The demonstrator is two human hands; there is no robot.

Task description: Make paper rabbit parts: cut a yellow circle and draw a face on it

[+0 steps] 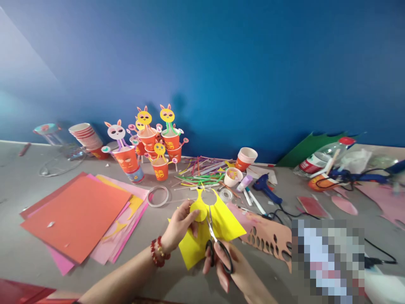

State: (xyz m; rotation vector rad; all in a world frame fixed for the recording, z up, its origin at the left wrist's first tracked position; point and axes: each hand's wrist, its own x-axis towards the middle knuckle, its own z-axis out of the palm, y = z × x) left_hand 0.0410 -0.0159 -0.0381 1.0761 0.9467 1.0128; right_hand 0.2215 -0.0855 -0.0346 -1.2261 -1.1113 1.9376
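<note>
My left hand [182, 221], with a red bead bracelet at the wrist, pinches a round yellow paper disc [199, 212] between thumb and fingers. Behind and below it spreads a yellow paper sheet [228, 221] with a round hole cut at its top edge. Whether the disc is fully separate from the sheet I cannot tell. My right hand [223, 257] grips black-handled scissors [211, 230]; their blades point away from me, right beside the disc, and the loops are spread apart around thumb and fingers.
Paper sheets [79, 215] lie left, beside a tape roll [158, 196]. Several decorated cups [160, 169] stand behind. Pipe cleaners [202, 171], a cup of scraps [233, 177] and a corded glue gun [267, 190] sit beyond my hands. A plastic bottle [325, 156] leans at right.
</note>
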